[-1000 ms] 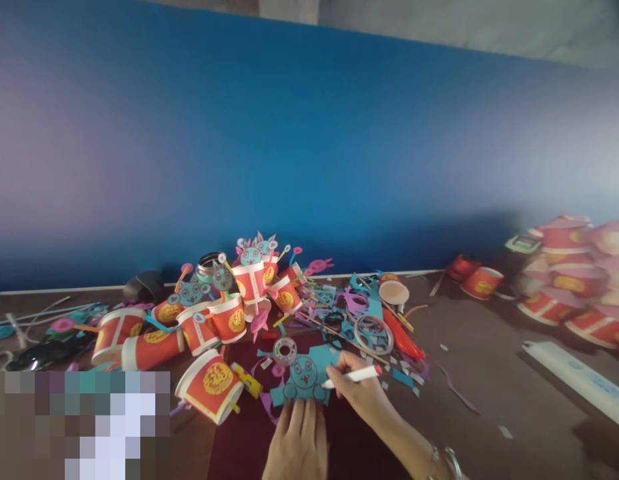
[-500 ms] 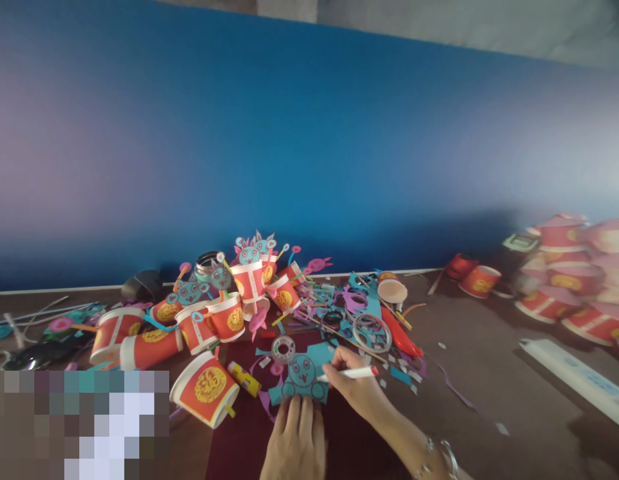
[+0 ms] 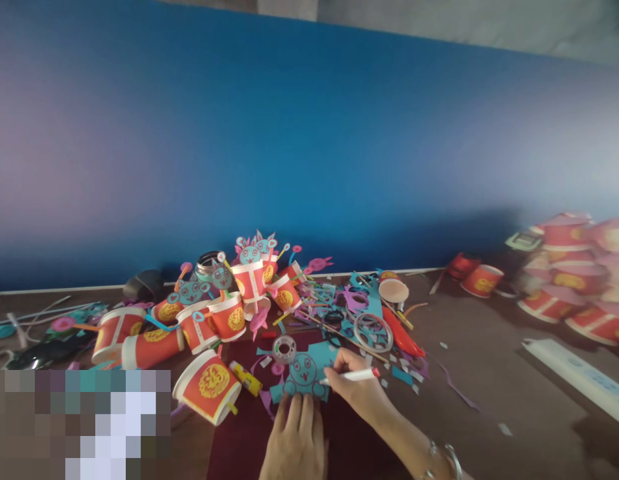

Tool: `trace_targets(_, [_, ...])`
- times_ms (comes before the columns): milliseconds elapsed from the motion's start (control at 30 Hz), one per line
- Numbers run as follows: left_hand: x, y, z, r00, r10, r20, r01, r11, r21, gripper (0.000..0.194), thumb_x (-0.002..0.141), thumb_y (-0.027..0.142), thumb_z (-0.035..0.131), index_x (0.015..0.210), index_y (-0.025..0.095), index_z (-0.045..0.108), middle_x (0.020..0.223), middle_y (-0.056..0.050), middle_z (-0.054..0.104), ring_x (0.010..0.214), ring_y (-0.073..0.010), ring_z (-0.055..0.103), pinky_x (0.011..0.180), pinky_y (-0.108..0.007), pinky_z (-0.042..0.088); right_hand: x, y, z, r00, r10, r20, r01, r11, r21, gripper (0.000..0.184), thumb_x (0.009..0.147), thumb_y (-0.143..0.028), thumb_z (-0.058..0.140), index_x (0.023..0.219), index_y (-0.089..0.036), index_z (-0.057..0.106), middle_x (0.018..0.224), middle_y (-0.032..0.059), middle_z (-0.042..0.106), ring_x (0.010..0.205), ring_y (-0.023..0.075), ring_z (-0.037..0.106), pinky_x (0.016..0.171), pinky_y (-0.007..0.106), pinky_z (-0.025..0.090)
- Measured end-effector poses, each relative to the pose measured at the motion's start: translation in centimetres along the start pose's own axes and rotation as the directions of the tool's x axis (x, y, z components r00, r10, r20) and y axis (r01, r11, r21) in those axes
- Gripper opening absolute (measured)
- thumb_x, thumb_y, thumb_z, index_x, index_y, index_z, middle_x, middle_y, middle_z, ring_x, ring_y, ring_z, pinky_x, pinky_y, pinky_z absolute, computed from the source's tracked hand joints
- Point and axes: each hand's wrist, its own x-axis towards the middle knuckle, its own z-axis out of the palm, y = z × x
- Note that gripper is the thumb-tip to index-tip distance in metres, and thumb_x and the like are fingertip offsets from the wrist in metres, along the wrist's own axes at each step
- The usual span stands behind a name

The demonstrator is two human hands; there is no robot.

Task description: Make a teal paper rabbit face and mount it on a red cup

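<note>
A piece of blue paper [image 3: 304, 370] bears a drawn round face with two circles below it, and it lies on a dark red sheet [image 3: 239, 440]. My left hand [image 3: 296, 437] rests flat on the paper's lower edge, fingers stretched out. Between the fingers of my right hand [image 3: 356, 387] is a white marker [image 3: 354, 376] with a red end. Its tip is at the right side of the drawing, by the right circle; whether it touches the paper I cannot tell. A tape roll [image 3: 284, 349] and a yellow glue stick [image 3: 246, 378] lie close by.
Red-and-white paper cups [image 3: 209, 387] with paper animal faces and straws crowd the left. Paper scraps, a large tape roll [image 3: 373, 333] and a red tool [image 3: 404, 337] lie beyond my right hand. At right are a white power strip [image 3: 574, 377] and stacked cups [image 3: 564, 273].
The marker tip and my right hand have shifted slightly downward beside the drawing. My left hand stays on the paper. The whole view has moved a little.
</note>
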Motion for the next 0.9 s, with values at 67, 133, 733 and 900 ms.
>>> trace_targets(67, [0.04, 0.04, -0.05, 1.000, 0.019, -0.008, -0.019, 1.000, -0.001, 0.034, 0.081, 0.038, 0.054, 0.104, 0.014, 0.065, 0.100, -0.007, 0.067, 0.093, -0.0228, 0.059, 0.085, -0.036, 0.049, -0.06, -0.23, -0.01, 1.000, 0.002, -0.009, -0.002, 1.000, -0.002, 0.026, 0.074, -0.027, 0.056, 0.056, -0.022, 0.037, 0.046, -0.0069, 0.046, 0.045, 0.0090, 0.040, 0.045, 0.021, 0.031])
trace_targets(133, [0.02, 0.08, -0.03, 1.000, 0.019, -0.014, -0.019, 1.000, 0.006, 0.033, 0.082, 0.037, 0.054, 0.103, 0.015, 0.065, 0.099, -0.007, 0.067, 0.093, -0.0228, 0.059, 0.085, -0.036, 0.049, -0.13, -0.49, -0.03, 1.000, 0.011, -0.014, -0.010, 1.000, 0.019, 0.027, 0.075, -0.028, 0.054, 0.056, -0.022, 0.036, 0.045, -0.0067, 0.046, 0.044, 0.0091, 0.040, 0.044, 0.021, 0.031])
trace_targets(733, [-0.46, -0.10, 0.71, 0.999, 0.033, -0.012, -0.033, 0.999, 0.007, 0.032, 0.085, 0.035, 0.050, 0.105, 0.013, 0.063, 0.100, -0.008, 0.066, 0.096, -0.0223, 0.059, 0.079, -0.030, 0.051, -0.04, -0.17, 0.12, 1.000, 0.019, 0.010, -0.018, 0.996, -0.090, 0.026, 0.075, -0.028, 0.053, 0.055, -0.022, 0.037, 0.043, -0.0060, 0.049, 0.043, 0.0101, 0.044, 0.044, 0.021, 0.032])
trace_targets(900, [-0.53, -0.11, 0.88, 0.999, 0.035, 0.004, -0.035, 0.999, 0.002, 0.031, 0.084, 0.032, 0.051, 0.106, 0.014, 0.063, 0.101, -0.009, 0.065, 0.097, -0.0228, 0.058, 0.078, -0.032, 0.052, 0.01, -0.08, 0.13, 1.000, 0.025, 0.015, -0.024, 0.997, -0.070, 0.025, 0.075, -0.028, 0.053, 0.056, -0.022, 0.037, 0.044, -0.0060, 0.049, 0.044, 0.0106, 0.046, 0.045, 0.021, 0.034])
